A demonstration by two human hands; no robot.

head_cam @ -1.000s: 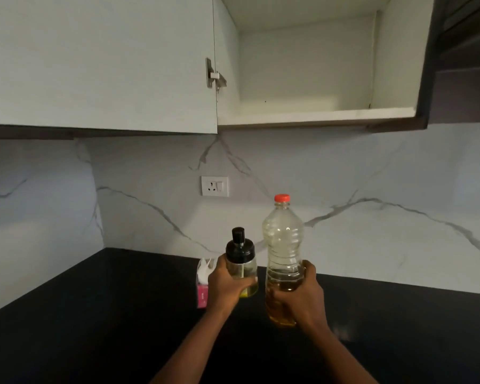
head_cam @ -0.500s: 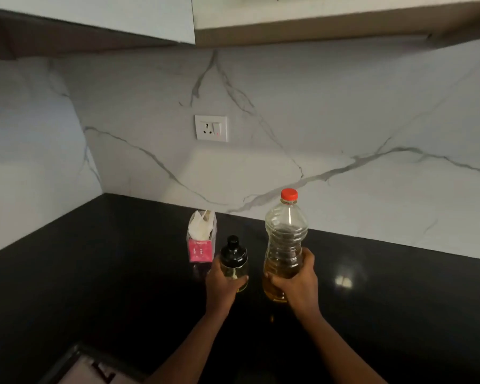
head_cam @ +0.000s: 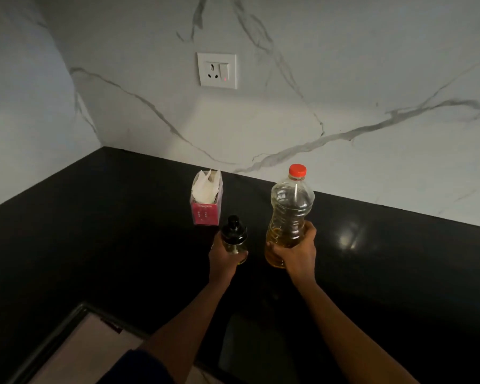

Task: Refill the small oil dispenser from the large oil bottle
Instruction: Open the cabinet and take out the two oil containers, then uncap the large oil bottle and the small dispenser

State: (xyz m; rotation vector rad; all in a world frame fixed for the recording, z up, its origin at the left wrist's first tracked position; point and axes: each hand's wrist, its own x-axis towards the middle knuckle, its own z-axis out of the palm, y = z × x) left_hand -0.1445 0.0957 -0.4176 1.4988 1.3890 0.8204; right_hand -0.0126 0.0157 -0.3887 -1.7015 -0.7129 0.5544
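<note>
Left hand (head_cam: 224, 259) has its fingers wrapped round the small oil dispenser (head_cam: 234, 237); right hand (head_cam: 295, 252) grips the large oil bottle (head_cam: 290, 214), red cap on, both upright mid-worktop (head_cam: 94, 231), toward its back edge

I'm facing a corner: white marble wall (head_cam: 344, 65) w/ grey veins ahead, 2nd marble wall (head_cam: 20, 106) on my left. Socket (head_cam: 216, 70) w/ switch on the back wall, tiny red dot lit. Black glossy counter (head_cam: 94, 231) runs along both walls; glare (head_cam: 349, 238) on it at right. Room's dim. Pale surface (head_cam: 86, 353) below counter edge, bottom left, can't tell what.
</note>
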